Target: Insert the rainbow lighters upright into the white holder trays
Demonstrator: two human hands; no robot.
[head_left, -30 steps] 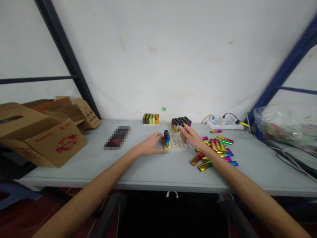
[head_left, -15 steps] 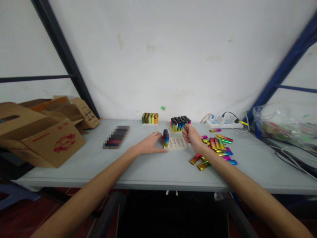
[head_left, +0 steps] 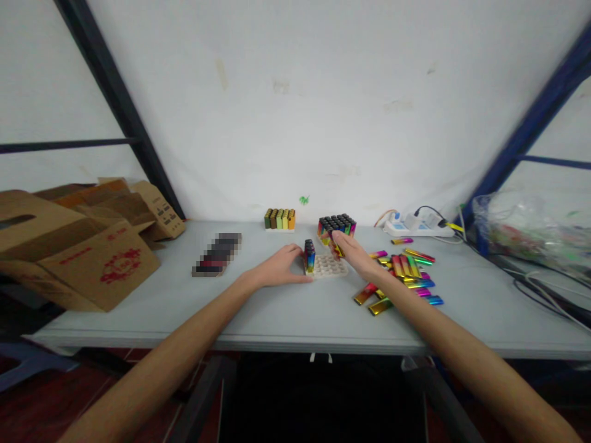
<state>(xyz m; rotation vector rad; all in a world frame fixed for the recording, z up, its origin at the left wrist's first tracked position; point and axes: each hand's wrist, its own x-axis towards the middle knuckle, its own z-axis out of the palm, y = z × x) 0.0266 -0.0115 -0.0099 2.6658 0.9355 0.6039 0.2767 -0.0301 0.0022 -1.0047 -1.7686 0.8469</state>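
While your right hand pinched a lighter, your half-open left hand flanked the tray holding one row, loose lighters lying nearby.

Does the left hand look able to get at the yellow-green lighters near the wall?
Probably yes: the left hand, at the white tray, appears to hold nothing, and no object shows between it and the yellow-green lighters.

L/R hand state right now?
Left hand: fingers open, beside the white tray.
Right hand: fingers closed on a gold lighter.
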